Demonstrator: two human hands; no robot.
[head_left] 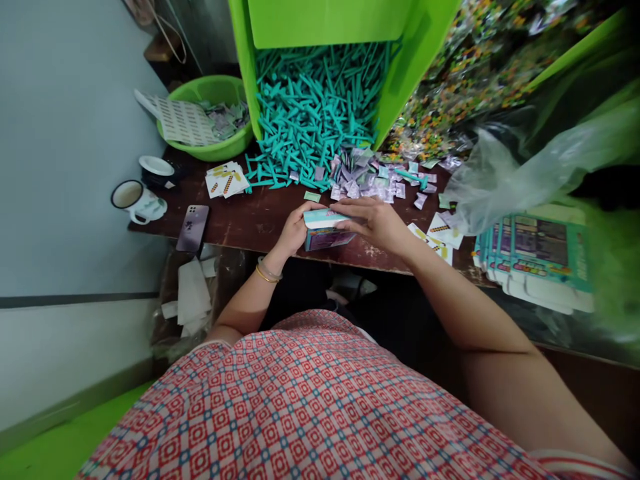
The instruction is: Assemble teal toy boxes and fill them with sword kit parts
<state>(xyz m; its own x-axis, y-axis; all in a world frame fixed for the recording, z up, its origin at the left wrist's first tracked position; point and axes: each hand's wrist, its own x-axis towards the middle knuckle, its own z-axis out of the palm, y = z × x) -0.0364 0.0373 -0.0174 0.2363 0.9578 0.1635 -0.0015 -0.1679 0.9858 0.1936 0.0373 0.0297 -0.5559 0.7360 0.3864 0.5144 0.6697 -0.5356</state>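
Observation:
A small teal and purple cardboard box (327,238) is held at the table's front edge, its pale top flap (320,219) facing up. My left hand (294,230) grips the box by its left side, fingers round the far edge. My right hand (376,223) lies over the right end, its fingers pressed along the top flap and side. What is inside the box cannot be seen. Just beyond my hands are small purple sachets (357,180) and a pile of teal plastic hammer-shaped sticks (315,107).
A green bin (417,73) spills the teal sticks. On the left are a green basin (215,150), a mug (150,203), a phone (193,228) and printed cards (226,180). Flattened boxes (537,257), more cards (440,235) and a clear plastic bag (493,177) lie right.

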